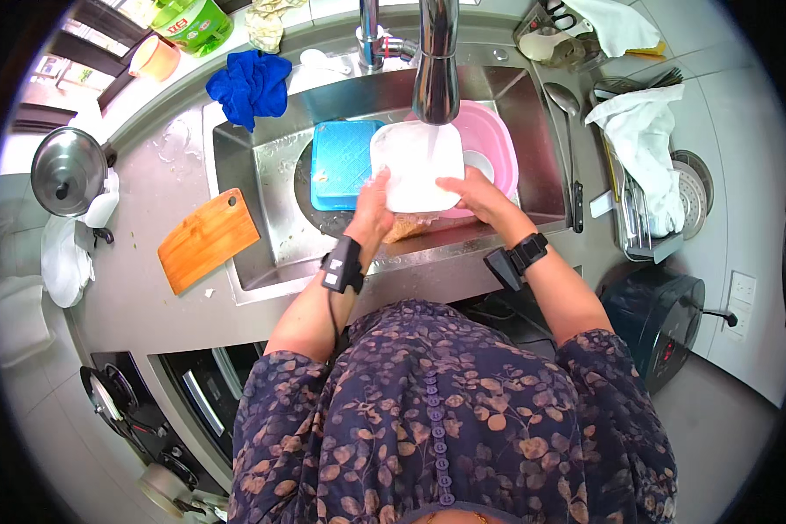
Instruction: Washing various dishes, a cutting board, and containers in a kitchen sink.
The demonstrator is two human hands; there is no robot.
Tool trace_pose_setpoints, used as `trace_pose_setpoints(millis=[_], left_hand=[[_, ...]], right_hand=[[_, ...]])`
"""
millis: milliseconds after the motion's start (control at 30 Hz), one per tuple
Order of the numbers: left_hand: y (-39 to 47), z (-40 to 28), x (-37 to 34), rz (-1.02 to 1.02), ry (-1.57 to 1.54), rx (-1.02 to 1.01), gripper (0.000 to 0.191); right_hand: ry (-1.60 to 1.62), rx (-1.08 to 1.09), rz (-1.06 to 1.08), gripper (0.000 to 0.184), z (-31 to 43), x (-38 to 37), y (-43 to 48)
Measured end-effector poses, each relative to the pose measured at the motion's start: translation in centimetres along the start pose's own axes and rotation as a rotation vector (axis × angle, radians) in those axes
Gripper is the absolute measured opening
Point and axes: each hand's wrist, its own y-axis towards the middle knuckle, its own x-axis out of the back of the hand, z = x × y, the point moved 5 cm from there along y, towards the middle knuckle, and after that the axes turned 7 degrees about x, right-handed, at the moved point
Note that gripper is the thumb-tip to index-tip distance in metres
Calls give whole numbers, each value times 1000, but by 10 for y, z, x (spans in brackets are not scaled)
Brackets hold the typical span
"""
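Observation:
A white rounded-square dish [416, 164] is held between both hands beneath the metal faucet [437, 78], and a stream of water falls onto it. My left hand [373, 206] grips its left edge, thumb on top. On the right side, my right hand [478, 193] grips the near corner. Left of the dish, a blue plastic basket [342, 164] lies in the steel sink [278, 216]. A pink basin [498, 144] with a white bowl [480, 164] in it is partly hidden behind the dish. Something tan [406, 227] shows below the dish; I cannot tell what it is.
A wooden cutting board [206, 242] lies over the sink's left rim. The blue cloth [250, 88] sits at the back left corner. Along the right rim are a ladle [563, 101] and a black-handled utensil [577, 206]. Further right stands a cutlery rack [655, 249] under a white cloth [645, 144].

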Motion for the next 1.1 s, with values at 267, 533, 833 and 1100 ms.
trace_pose_setpoints(millis=[267, 533, 833, 1100], left_hand=[[10, 34, 5, 111, -273, -47, 42], [-32, -6, -12, 76, 121, -36, 73], [-46, -9, 30, -258, 334, -314, 48], [-40, -22, 48, -371, 293, -361, 33]], right_hand=[[118, 340, -483, 29, -12, 14, 2], [-994, 272, -59, 44, -28, 115, 82], [-986, -139, 320, 26, -91, 119, 122], [-432, -8, 216, 31, 12, 37, 36]])
